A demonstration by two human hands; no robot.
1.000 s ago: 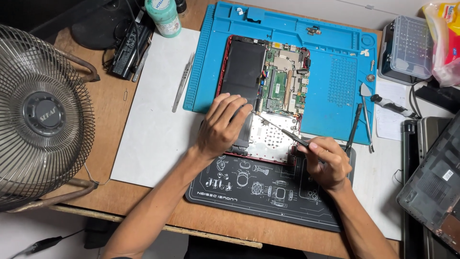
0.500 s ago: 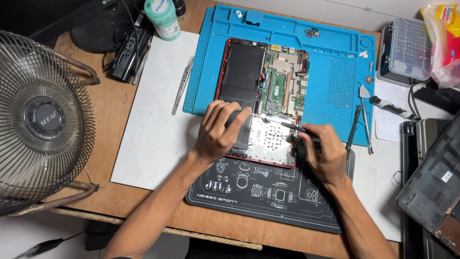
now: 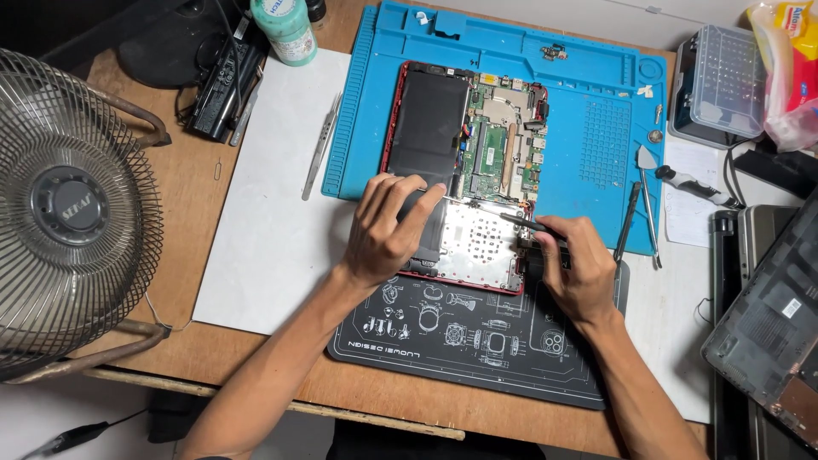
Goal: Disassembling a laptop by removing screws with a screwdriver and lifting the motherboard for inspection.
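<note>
A wooden surface (image 3: pixel 183 213) seen from above, crowded with repair gear. Nearest the person lies a black mat (image 3: pixel 477 341) printed with white line drawings, and a white sheet (image 3: pixel 264 230) lies to its left.

Just beyond, the two bare hands work on an opened laptop (image 3: pixel 464 170) with a red-edged case, which straddles the black mat and a blue silicone work mat (image 3: pixel 596 145). The left hand (image 3: pixel 388 230) rests flat on the laptop's lower left part, fingers spread over the black battery (image 3: pixel 426 128); its grip is loose and holds nothing. The right hand (image 3: pixel 575 264) has its grip closed around a thin screwdriver (image 3: pixel 494 213), whose shaft runs up and left across the silvery keyboard backing (image 3: pixel 477 243) toward the left hand's fingertips.

Further in, the green circuit board (image 3: pixel 503 140) sits exposed beside the battery. Tweezers (image 3: pixel 320 146) lie on the white sheet, and more slim tools (image 3: pixel 643 200) lie at the blue mat's right edge. A metal fan (image 3: pixel 72 213) stands at the far left. At the back are a green-capped bottle (image 3: pixel 285 30) and a clear parts box (image 3: pixel 720 81); another laptop shell (image 3: pixel 771 324) lies at the right.
</note>
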